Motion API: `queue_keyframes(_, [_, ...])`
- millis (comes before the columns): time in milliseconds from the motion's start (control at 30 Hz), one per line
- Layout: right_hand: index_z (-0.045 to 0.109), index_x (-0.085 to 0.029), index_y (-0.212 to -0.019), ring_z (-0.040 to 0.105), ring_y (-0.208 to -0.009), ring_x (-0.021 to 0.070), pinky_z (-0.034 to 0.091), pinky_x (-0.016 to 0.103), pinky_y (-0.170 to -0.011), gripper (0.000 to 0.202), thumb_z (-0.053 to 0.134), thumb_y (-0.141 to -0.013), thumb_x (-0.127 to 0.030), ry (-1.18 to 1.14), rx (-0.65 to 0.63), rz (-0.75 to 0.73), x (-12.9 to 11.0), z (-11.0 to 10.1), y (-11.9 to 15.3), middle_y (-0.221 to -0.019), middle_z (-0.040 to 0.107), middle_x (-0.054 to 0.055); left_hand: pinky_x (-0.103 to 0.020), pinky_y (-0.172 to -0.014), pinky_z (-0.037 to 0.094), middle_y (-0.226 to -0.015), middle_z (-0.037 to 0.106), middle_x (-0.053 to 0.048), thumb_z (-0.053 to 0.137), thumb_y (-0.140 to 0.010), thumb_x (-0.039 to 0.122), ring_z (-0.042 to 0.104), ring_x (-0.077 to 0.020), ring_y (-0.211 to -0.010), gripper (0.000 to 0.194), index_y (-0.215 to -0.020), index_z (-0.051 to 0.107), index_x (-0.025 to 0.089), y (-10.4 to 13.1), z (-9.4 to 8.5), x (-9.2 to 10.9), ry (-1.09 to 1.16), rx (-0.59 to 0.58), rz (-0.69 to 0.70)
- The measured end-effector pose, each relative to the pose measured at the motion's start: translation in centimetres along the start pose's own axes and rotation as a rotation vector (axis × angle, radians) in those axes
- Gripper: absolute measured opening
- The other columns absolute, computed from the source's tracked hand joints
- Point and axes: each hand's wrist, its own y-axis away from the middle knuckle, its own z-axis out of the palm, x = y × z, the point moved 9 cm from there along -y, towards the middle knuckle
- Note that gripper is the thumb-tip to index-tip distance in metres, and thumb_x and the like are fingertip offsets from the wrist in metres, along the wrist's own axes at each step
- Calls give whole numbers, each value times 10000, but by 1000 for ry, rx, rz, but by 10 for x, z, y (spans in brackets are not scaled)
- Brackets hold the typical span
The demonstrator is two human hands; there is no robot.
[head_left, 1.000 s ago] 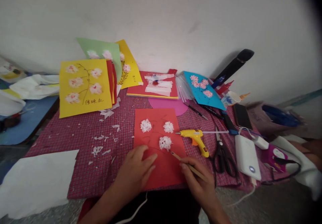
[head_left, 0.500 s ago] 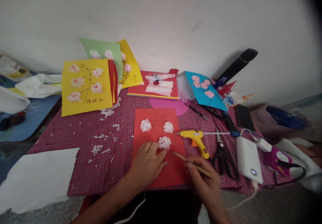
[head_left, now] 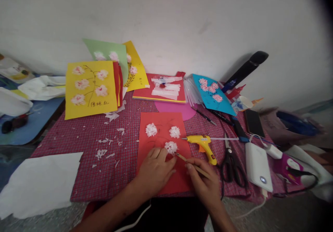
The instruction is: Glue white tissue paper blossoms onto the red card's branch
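On the tablecloth in front of me lies a sheet of red paper point(head_left: 182, 180) with three white, ruffled paper flowers and faint dark lines. My left hand point(head_left: 156, 171) rests flat on the sheet, fingertips at the lower edge of the nearest flower point(head_left: 171, 147). Between the fingers and thumb of my right hand point(head_left: 204, 180) is a slim wooden-handled brush point(head_left: 199, 169). Its tip meets the lower right edge of that flower, which shows small dark red marks in its centre. The other two flowers point(head_left: 151, 130) point(head_left: 174, 132) sit further up the sheet.
Right of the sheet lie a yellow glue gun point(head_left: 201, 141), black-handled scissors point(head_left: 231, 166) and a white power bank point(head_left: 258, 166). Finished flower cards, one yellow point(head_left: 78, 110) and one blue point(head_left: 208, 98), stand at the back. White paper scraps point(head_left: 101, 153) litter the left.
My right hand has moved left and slightly up, bringing the brush tip from beside the nearest flower to its edge. My left hand stays in place on the sheet.
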Motion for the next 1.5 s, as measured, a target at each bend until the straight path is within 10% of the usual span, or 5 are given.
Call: queue_keyframes(1500, [734,-229,-1008,697,-678,171,569,243,-633,124,661,-943,-306,56,57,2,1,-21,14,-810,739,20,-421,-883,476,-1042,627,-81,559,-966,202,558,-246,-966,138,-1054,666,200,41,-17,-27,163,218,-36])
